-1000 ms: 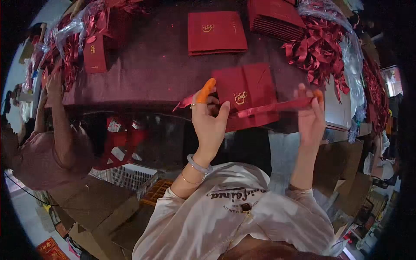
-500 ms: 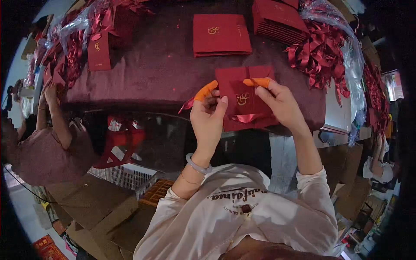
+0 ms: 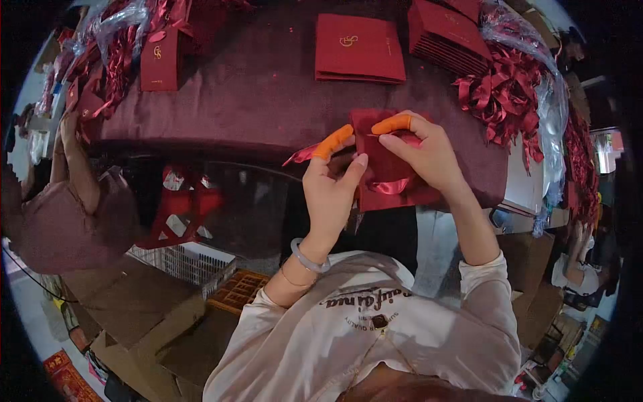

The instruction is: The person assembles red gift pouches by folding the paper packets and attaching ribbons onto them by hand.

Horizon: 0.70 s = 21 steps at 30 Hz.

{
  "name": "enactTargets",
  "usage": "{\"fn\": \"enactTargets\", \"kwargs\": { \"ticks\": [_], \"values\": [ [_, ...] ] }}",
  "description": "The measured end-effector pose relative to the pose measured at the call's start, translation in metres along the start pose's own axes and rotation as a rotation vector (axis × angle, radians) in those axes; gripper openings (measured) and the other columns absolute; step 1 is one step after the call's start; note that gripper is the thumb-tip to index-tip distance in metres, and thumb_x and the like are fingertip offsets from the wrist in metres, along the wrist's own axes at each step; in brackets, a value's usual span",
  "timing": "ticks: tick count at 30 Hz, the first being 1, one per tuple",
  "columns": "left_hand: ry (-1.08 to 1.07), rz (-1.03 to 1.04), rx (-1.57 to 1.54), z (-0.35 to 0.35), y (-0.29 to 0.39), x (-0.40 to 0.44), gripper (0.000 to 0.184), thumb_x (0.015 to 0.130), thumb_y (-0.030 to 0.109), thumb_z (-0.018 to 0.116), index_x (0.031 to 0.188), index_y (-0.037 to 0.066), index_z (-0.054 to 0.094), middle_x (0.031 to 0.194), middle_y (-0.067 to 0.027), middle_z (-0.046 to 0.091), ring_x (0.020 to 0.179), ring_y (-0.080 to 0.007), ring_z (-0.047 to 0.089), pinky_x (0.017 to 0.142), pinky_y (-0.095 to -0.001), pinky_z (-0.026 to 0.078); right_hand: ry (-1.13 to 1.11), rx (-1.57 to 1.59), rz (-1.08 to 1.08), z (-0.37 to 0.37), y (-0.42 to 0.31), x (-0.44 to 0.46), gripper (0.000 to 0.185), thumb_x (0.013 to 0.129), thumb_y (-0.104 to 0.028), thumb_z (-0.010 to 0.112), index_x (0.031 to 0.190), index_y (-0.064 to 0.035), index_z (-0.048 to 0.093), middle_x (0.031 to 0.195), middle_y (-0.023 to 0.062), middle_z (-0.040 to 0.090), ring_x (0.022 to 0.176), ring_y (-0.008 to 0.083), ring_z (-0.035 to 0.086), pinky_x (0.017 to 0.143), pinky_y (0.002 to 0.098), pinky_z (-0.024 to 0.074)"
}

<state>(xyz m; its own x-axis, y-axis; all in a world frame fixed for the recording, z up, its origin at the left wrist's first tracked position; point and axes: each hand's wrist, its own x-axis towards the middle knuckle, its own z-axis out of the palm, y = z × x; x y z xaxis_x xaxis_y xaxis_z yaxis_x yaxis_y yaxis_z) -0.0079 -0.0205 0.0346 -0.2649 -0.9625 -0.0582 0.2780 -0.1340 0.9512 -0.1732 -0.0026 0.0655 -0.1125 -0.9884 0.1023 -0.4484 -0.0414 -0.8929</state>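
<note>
A dark red paper gift bag (image 3: 382,161) lies at the near edge of the table between my hands. My left hand (image 3: 333,177) is closed on the bag's left edge, with an orange cover on its index finger; a red ribbon end (image 3: 301,155) sticks out to its left. Over the bag's upper part, my right hand (image 3: 429,154) pinches what looks like red ribbon between the thumb and an orange-covered index finger. Lower on the bag is a shiny ribbon loop (image 3: 388,186). My fingers hide part of the ribbon.
Behind the bag lies a flat pile of red bags (image 3: 360,50), with a thicker stack (image 3: 449,37) to its right. Loose ribbons (image 3: 499,100) hang at the right. A narrow red bag (image 3: 159,63) stands left. A co-worker (image 3: 74,214) is at the left; cardboard boxes (image 3: 120,301) are below.
The view has shifted slightly. My right hand has turned inward and closed in a pinch over the bag's upper part. The gold print on the held bag no longer shows.
</note>
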Motion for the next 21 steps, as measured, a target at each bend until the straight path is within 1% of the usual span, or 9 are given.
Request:
{"fn": "enactTargets", "kwargs": {
  "ticks": [4,7,9,10,12,13,15,16,21],
  "values": [
    [-0.014,0.042,0.044,0.001,0.000,-0.001,0.042,0.079,-0.003,0.063,0.119,0.000,0.051,0.107,-0.0090,0.058,0.087,-0.0115,0.057,0.075,-0.0229,0.049,0.001,-0.073,0.005,0.002,0.000,0.001,0.017,0.080,-0.011,0.064,0.093,-0.0015,0.065,0.091,0.0091,0.063,0.088,0.0185,0.060,0.079,0.0292,0.0451],
    [-0.001,0.010,0.019,0.001,0.000,-0.002,0.043,0.079,-0.004,0.064,0.119,-0.001,0.051,0.109,-0.0090,0.058,0.092,-0.0118,0.055,0.083,-0.0243,0.046,0.001,-0.076,0.037,0.004,0.001,0.001,0.016,0.080,-0.012,0.064,0.092,-0.0021,0.065,0.089,0.0102,0.062,0.086,0.0203,0.060,0.077,0.0302,0.0456],
    [0.009,-0.043,-0.024,0.001,0.002,-0.003,0.044,0.078,-0.005,0.064,0.119,0.000,0.050,0.109,-0.0097,0.058,0.090,-0.0123,0.056,0.082,-0.0246,0.046,0.006,-0.174,-0.008,0.004,0.001,0.001,0.014,0.080,-0.012,0.062,0.091,-0.0032,0.064,0.087,0.0112,0.060,0.084,0.0263,0.060,0.075,0.0332,0.0466],
    [0.010,-0.042,-0.026,0.001,0.002,-0.004,0.044,0.078,-0.005,0.064,0.119,0.000,0.050,0.109,-0.0097,0.058,0.090,-0.0123,0.056,0.082,-0.0246,0.046,0.005,-0.175,-0.010,0.004,0.000,0.001,0.014,0.080,-0.012,0.062,0.091,-0.0032,0.064,0.087,0.0112,0.060,0.084,0.0263,0.060,0.075,0.0332,0.0466],
    [0.027,-0.050,-0.094,0.003,0.000,-0.006,0.045,0.077,-0.006,0.064,0.119,0.000,0.050,0.110,-0.0099,0.057,0.091,-0.0124,0.055,0.082,-0.0246,0.046,0.007,-0.407,-0.170,0.004,-0.004,-0.001,0.013,0.080,-0.013,0.060,0.087,-0.0023,0.061,0.087,0.0110,0.057,0.079,0.0296,0.060,0.068,0.0367,0.0485],
    [0.027,-0.048,-0.095,0.004,-0.002,-0.007,0.045,0.077,-0.006,0.064,0.119,0.000,0.050,0.110,-0.0099,0.057,0.091,-0.0124,0.055,0.082,-0.0246,0.046,0.007,-0.408,-0.172,0.005,-0.009,-0.003,0.013,0.080,-0.013,0.060,0.087,-0.0023,0.061,0.087,0.0110,0.057,0.079,0.0296,0.060,0.068,0.0367,0.0485],
    [0.057,0.001,-0.083,0.007,-0.003,-0.010,0.047,0.077,-0.006,0.065,0.120,0.001,0.048,0.109,-0.0092,0.057,0.089,-0.0100,0.055,0.078,-0.0209,0.046,-0.037,-0.679,-0.290,0.007,-0.020,-0.006,0.010,0.080,-0.012,0.058,0.083,-0.0019,0.057,0.089,0.0098,0.054,0.073,0.0282,0.060,0.060,0.0372,0.0495],
    [0.054,0.029,-0.042,0.008,-0.002,-0.010,0.047,0.077,-0.007,0.064,0.120,0.002,0.047,0.109,-0.0087,0.057,0.089,-0.0099,0.055,0.077,-0.0206,0.046,-0.006,-0.743,-0.442,0.006,-0.016,-0.004,0.009,0.079,-0.010,0.057,0.079,-0.0024,0.054,0.090,0.0092,0.053,0.069,0.0257,0.060,0.055,0.0353,0.0497],
    [0.064,0.057,-0.023,0.011,-0.009,-0.015,0.047,0.076,-0.006,0.065,0.119,0.002,0.047,0.108,-0.0077,0.057,0.088,-0.0097,0.054,0.077,-0.0206,0.046,-0.081,-0.779,-0.488,0.004,-0.021,0.000,0.006,0.078,-0.009,0.057,0.080,-0.0032,0.054,0.088,0.0091,0.052,0.069,0.0261,0.060,0.055,0.0354,0.0494]
  ]
}}
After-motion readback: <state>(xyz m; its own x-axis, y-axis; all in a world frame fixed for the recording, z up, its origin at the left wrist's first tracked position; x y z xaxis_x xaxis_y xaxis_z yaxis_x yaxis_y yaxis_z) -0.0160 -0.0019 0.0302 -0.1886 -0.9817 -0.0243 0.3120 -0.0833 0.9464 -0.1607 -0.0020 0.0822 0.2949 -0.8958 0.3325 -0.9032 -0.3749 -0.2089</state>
